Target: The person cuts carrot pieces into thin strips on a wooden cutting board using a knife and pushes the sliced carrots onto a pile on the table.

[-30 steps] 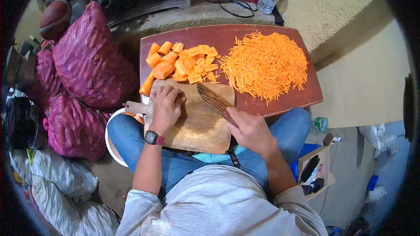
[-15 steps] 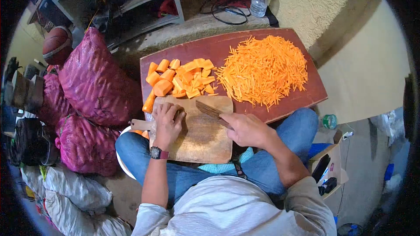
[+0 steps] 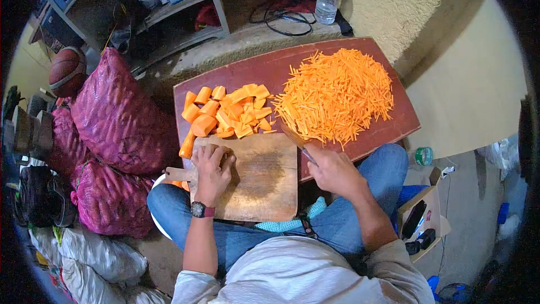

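While the right fingers [image 3: 316, 157] firmly grip the knife [image 3: 295, 137] beside the shredded carrot [image 3: 340, 95] heaped toward the bench's [image 3: 404, 119] right edge, the left fingers [image 3: 212, 156], loosely bent, rest on the cutting board [image 3: 264, 177]. Carrot chunks [image 3: 228, 114], noted: just beyond it, bench's left side.

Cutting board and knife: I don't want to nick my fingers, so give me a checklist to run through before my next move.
1. Knife gripped in right hand: ok.
2. Blade apart from left hand: ok.
3. Blade over the middle of the cutting board: not ok; it is at the far right corner, beside the shredded carrot.
4. Carrot chunks on the table, beyond the board: ok.
5. Nothing under the left fingers: cannot tell, the hand hides it.
6. Board firmly supported underneath: cannot tell.
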A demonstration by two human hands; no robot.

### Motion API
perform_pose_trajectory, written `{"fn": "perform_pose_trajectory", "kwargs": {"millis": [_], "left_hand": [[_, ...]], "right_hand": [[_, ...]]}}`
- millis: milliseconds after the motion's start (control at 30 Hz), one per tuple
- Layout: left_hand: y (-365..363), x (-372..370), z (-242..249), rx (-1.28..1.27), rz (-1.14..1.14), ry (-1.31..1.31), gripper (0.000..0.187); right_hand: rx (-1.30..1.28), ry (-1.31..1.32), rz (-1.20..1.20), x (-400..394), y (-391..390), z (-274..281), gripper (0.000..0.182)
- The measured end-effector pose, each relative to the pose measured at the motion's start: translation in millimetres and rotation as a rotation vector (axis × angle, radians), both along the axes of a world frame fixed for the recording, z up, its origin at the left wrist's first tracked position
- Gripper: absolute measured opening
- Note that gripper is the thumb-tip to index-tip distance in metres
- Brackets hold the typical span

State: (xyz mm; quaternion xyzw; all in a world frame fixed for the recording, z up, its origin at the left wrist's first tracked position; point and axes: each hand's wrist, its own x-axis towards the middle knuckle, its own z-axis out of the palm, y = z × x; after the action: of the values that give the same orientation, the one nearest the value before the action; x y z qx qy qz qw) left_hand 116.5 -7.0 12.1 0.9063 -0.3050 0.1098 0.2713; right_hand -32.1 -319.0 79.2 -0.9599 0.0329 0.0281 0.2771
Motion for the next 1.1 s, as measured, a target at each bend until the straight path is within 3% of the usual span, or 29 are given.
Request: {"fn": "perform_pose_trajectory", "kwargs": {"millis": [100, 400, 467, 567, 700, 767, 833, 933, 1100], "left_hand": [[2, -1, 1, -0.006, -0.004, 0.004, 0.02], [0, 0, 0, -0.01, -0.012, -0.016, 0.021], [0, 0, 2, -0.015, -0.002, -0.015, 0.021], [1, -2, 5, -0.013, -0.018, -0.008, 0.02], [0, -1, 5, -0.003, -0.015, -0.01, 0.02], [0, -2, 4, -0.003, -0.01, -0.017, 0.02], [1, -1, 5, 0.014, -0.017, -0.028, 0.021], [1, 0, 4, 0.013, -0.023, -0.01, 0.02], [-2, -3, 11, 0.025, -0.012, 0.014, 0.021]], "right_hand": [[0.006, 0.111, -0.003, 6, 1, -13, 0.041], [-0.175, -0.011, -0.089, 28, -34, -17, 0.036], [-0.151, -0.194, -0.079, 30, -42, -21, 0.031], [-0.078, -0.097, -0.155, 36, -44, 5, 0.03], [-0.08, -0.157, -0.178, 43, -74, 7, 0.031], [0.131, -0.229, -0.236, 45, -90, 6, 0.032], [0.112, -0.36, -0.212, 50, -112, -10, 0.031], [0.677, -0.181, -0.398, 46, -118, 18, 0.018], [0.892, -0.226, -0.446, 40, -148, 2, 0.011]]}}
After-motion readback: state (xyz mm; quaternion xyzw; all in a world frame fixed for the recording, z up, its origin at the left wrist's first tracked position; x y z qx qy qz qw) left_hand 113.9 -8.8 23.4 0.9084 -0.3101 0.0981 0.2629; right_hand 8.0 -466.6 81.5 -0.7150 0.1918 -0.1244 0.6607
